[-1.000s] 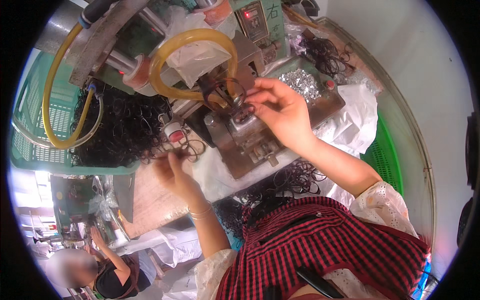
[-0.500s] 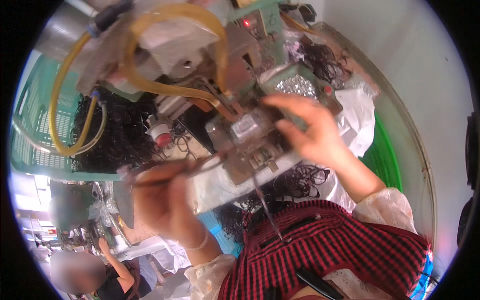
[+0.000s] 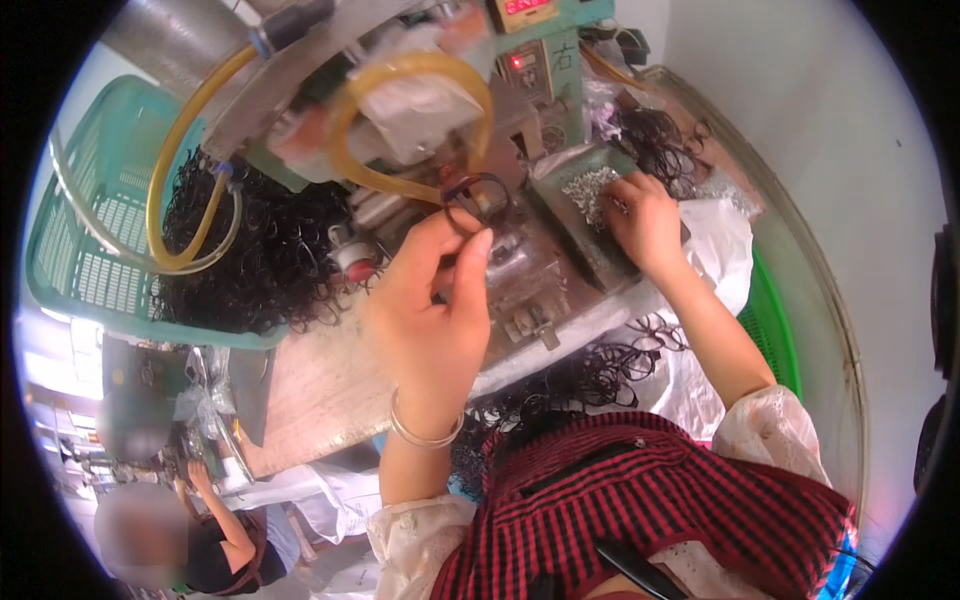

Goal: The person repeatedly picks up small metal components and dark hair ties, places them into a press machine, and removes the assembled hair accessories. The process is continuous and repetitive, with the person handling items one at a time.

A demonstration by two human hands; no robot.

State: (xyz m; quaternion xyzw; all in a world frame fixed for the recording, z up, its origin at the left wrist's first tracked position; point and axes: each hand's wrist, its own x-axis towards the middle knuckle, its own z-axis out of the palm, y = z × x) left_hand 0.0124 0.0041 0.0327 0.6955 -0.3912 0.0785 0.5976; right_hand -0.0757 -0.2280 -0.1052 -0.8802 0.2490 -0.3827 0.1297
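Observation:
My left hand [image 3: 435,300] is closed in a pinch on a thin dark curled strip [image 3: 488,182], which loops up above the thumb and forefinger. It is held in front of a bench press machine [image 3: 540,318], over the metal fixture. To the right, my right hand [image 3: 646,222] reaches into a green metal tray [image 3: 562,215] of small silver metal pieces [image 3: 588,190]. Its fingers are bent together among the pieces, with the tips hidden, so what they hold does not show.
A teal basket [image 3: 95,240] heaped with black curled strips [image 3: 235,245] stands left. Yellow hoses [image 3: 160,220] bend around the machine. A red button [image 3: 358,268] sits beside it. More black strips [image 3: 590,375] lie below the table edge. Another person [image 3: 235,535] works at lower left.
My left hand has come up and right, bringing the dark strip in front of the machine. My right hand has moved from beside the fixture into the tray of silver pieces.

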